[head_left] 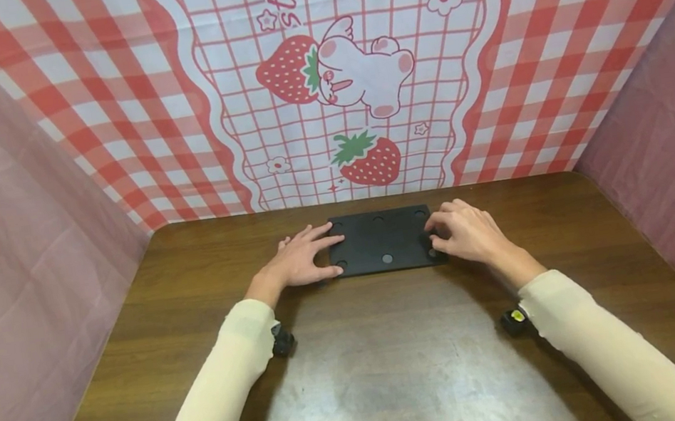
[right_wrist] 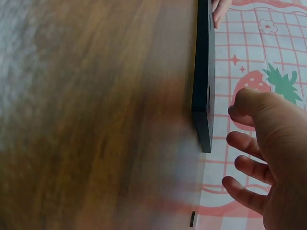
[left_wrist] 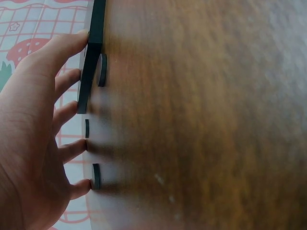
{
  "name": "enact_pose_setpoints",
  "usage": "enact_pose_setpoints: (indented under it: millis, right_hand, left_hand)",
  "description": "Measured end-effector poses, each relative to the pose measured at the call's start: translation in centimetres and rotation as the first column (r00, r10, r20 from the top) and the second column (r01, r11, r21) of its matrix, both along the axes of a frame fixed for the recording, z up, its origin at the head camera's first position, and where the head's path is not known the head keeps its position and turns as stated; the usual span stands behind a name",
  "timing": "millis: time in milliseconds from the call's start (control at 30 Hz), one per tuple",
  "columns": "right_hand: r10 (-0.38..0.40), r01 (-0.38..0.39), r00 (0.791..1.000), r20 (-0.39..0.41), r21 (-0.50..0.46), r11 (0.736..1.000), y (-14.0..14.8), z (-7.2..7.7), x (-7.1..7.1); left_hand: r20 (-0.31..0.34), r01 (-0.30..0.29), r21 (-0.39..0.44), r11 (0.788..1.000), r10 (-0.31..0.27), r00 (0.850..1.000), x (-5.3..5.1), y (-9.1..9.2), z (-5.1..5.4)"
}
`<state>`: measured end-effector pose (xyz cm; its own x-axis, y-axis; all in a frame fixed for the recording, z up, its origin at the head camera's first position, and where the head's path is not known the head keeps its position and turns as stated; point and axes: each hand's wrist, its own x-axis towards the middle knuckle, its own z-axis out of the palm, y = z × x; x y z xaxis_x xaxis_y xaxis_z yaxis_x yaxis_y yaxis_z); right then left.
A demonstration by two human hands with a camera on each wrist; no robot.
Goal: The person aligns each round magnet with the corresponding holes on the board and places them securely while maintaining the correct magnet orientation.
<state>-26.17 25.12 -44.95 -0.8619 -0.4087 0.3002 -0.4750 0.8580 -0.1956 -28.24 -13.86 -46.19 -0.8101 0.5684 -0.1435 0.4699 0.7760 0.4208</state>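
A flat black board (head_left: 380, 239) with round recesses along both long edges lies at the table's back. On its left end rests my left hand (head_left: 299, 257), fingers spread and thumb on the near corner; the left wrist view shows the hand (left_wrist: 36, 124) against the board (left_wrist: 91, 57). My right hand (head_left: 470, 231) is over the right end, thumb and index finger bent close together. From the right wrist, that hand (right_wrist: 273, 139) hovers by the board's end (right_wrist: 204, 96), with no object visible between its fingertips. A grey round spot (head_left: 387, 259) shows in the near row.
Small dark discs (left_wrist: 102, 70) stand out near my left hand in the left wrist view; another small dark piece (right_wrist: 193, 219) is low in the right wrist view. The wooden table (head_left: 359, 365) meets a strawberry-patterned cloth (head_left: 363, 113) behind, with pink cloth at both sides.
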Motion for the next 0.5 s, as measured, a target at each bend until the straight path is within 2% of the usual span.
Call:
enact_pose_setpoints:
  millis: [33,267,500]
  right_hand:
    - [-0.002,0.002,1.000,0.002,0.001,1.000,0.07,0.02,-0.01]
    - [-0.019,0.018,1.000,0.018,0.002,1.000,0.59,0.27,-0.09]
    - [-0.031,0.031,0.999,0.029,0.002,1.000,1.03,0.26,-0.09]
  left_hand:
    - [0.006,0.000,-0.004,1.000,0.000,1.000,0.20,0.08,0.30]
    - [-0.017,-0.003,-0.049,0.999,0.002,1.000,0.12,0.21,0.26]
    - [-0.013,-0.002,-0.049,0.999,0.001,1.000,0.31,0.21,0.45]
